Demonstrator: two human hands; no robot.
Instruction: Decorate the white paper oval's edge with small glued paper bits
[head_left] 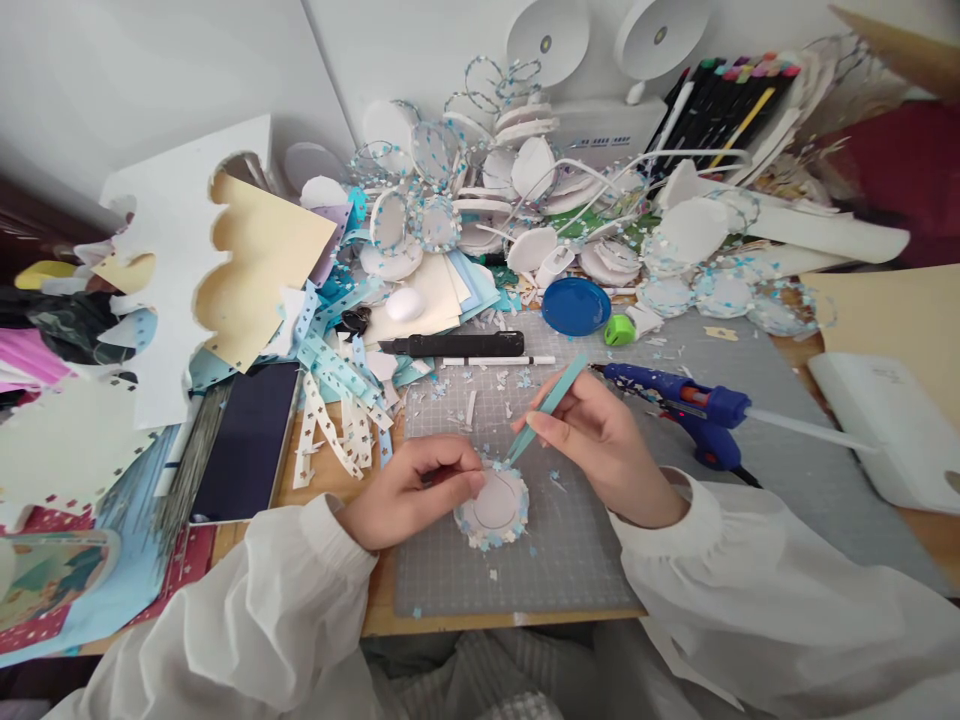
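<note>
1. The star-edged disc [499,510] lies on the mat [555,575], toward its near edge; the left hand [412,485] covers part of its rim.
2. That hand's fingers are bent together at the rim; whether they pinch it, or something tiny, one cannot tell.
3. The right hand [600,440] pinches the tweezers [555,398] between its fingers; their tips blur among the rim's stars.
4. On the mat's right side, the glue gun [724,400] trails a cord, mostly out of sight.
5. Right of the mat, the picture's edge cuts off the white box [877,415]; its faint print is unreadable.
6. Beyond the mat, the back box [570,130] bears small marks, also illegible.
</note>
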